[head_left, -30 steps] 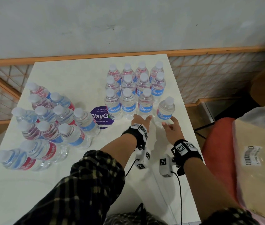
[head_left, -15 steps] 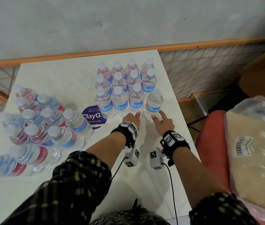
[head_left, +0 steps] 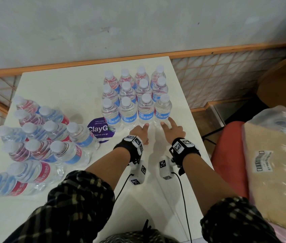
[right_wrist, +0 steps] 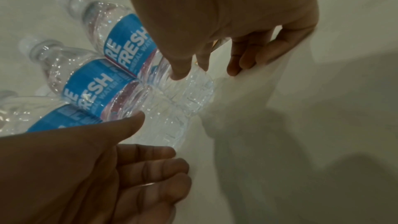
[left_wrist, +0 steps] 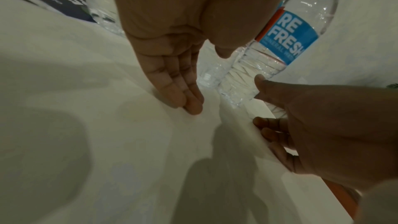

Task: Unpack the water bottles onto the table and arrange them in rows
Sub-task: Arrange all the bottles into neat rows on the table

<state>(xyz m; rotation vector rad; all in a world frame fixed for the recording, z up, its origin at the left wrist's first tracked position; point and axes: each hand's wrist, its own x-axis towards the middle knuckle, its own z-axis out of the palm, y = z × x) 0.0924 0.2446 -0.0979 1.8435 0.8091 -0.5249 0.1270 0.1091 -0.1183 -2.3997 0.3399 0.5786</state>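
Twelve clear water bottles with blue labels stand in three rows of four (head_left: 135, 95) at the back right of the white table (head_left: 60, 88). The front-right bottle (head_left: 163, 109) (left_wrist: 288, 40) (right_wrist: 129, 37) stands in line with its row. My right hand (head_left: 171, 128) (right_wrist: 215, 57) is open, thumb and forefinger touching that bottle's base. My left hand (head_left: 141, 130) (left_wrist: 183, 91) is open too, one fingertip against the neighbouring bottle (head_left: 145, 109) (right_wrist: 90, 81), the other fingers straight on the tabletop. Neither hand holds anything.
A loose cluster of several bottles (head_left: 51, 137) stands on the table's left side, some with red labels. A purple round sticker (head_left: 100, 130) lies between the groups. A plastic-wrapped pack (head_left: 275, 155) rests on a red seat (head_left: 229, 155) to the right. The table's right edge is close to the rows.
The front-right bottle, which stood apart to the right, has been pushed left and back against its row. Both hands moved forward with it.
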